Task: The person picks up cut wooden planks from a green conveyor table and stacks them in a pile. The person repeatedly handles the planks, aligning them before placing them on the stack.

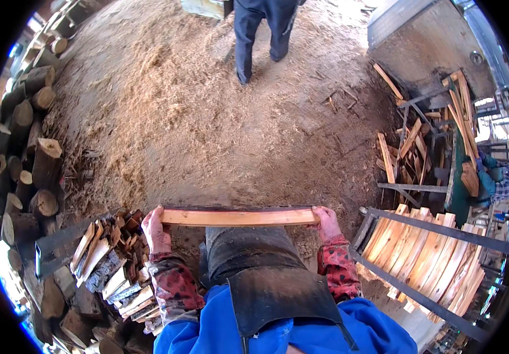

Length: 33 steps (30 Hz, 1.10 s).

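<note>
A long, pale wooden slat (240, 218) with a dark strip of bark along its far edge lies crosswise in front of my body. My left hand (157, 229) is closed round its left end, and my right hand (326, 223) grips the right end. Both forearms wear red and black patterned sleeves. Below the slat, a dark leather apron (284, 298) covers my front and legs. On my left, nearest that hand, is a heap of split wood pieces (110, 259). To my right, a stack of pale boards (422, 253) rests in a metal frame (443, 229).
Round logs (47, 162) are piled along the left side. Sawdust (166, 112) covers the ground ahead, where a person in dark trousers (260, 29) stands. Scrap wood (411, 150) fills a metal rack at right, beside a large metal panel (431, 47). Another person (499, 183) is at far right.
</note>
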Available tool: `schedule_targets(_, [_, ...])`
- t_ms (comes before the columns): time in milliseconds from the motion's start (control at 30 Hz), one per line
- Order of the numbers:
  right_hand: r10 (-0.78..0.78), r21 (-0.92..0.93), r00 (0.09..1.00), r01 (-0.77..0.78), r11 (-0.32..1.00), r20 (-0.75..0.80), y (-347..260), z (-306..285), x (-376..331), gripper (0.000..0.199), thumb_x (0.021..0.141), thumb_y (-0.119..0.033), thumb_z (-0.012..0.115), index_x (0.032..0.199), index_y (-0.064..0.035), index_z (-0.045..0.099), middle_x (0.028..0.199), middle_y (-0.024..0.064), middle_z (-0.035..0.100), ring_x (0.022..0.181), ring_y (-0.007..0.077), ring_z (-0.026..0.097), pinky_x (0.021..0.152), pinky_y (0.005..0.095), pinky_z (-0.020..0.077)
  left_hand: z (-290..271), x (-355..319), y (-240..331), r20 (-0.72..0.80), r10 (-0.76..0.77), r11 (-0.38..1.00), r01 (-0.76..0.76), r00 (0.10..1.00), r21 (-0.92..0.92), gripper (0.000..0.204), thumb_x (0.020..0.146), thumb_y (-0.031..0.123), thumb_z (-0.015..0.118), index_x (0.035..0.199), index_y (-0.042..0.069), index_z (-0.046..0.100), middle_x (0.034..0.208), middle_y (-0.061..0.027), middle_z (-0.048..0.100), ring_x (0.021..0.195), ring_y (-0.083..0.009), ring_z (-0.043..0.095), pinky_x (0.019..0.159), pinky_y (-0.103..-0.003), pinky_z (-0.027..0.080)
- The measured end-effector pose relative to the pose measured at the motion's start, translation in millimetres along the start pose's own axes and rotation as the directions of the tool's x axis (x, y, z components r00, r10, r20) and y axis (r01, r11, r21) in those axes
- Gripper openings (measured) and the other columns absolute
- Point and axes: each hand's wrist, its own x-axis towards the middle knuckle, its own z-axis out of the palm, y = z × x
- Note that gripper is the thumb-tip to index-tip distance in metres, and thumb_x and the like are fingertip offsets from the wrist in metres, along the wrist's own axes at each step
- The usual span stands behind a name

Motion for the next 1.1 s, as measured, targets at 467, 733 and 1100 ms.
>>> schedule_targets(467, [0.015,0.053,0.989,-0.008,0.999,-0.149,-59,42,11,0.037,0.089,-0.021,0.06,0.119,0.0001,0.056,0.097,0.0141,0.065,0.074,0.0232,0.067,0.061,0.0362,0.06,80,117,-30,0.181,-0.319,0.924,0.263,0.93,0.277,0.012,0.08,0.012,0.065,0.081,0.002,0.059,0.073,-0.0066,0.06,0.058,-0.0202,0.06,0.047,-0.031,0.048])
schedule_targets(733, [-0.052,0.158,0.979,0.084,0.984,-0.195,-60,59,3,0.046,0.089,-0.016,0.064,0.129,-0.0011,0.048,0.102,0.0042,0.062,0.089,0.0141,0.064,0.069,0.0314,0.0582,151,193,-28,0.48,-0.372,0.91,0.415,0.794,0.019,0.012,0.091,0.011,0.058,0.098,0.002,0.063,0.099,-0.009,0.067,0.09,-0.0228,0.065,0.081,-0.039,0.053])
schedule_targets(1100, [0.0,0.288,0.98,0.059,0.956,-0.201,-29,16,-1,0.038,0.075,-0.01,0.075,0.108,-0.0051,0.056,0.092,-0.0005,0.06,0.082,0.0101,0.056,0.071,0.0257,0.0463,337,166,-56,0.539,-0.489,0.871,0.414,0.685,0.264,0.027,0.092,0.026,0.06,0.11,0.006,0.062,0.105,-0.0071,0.067,0.098,-0.0211,0.064,0.089,-0.038,0.051])
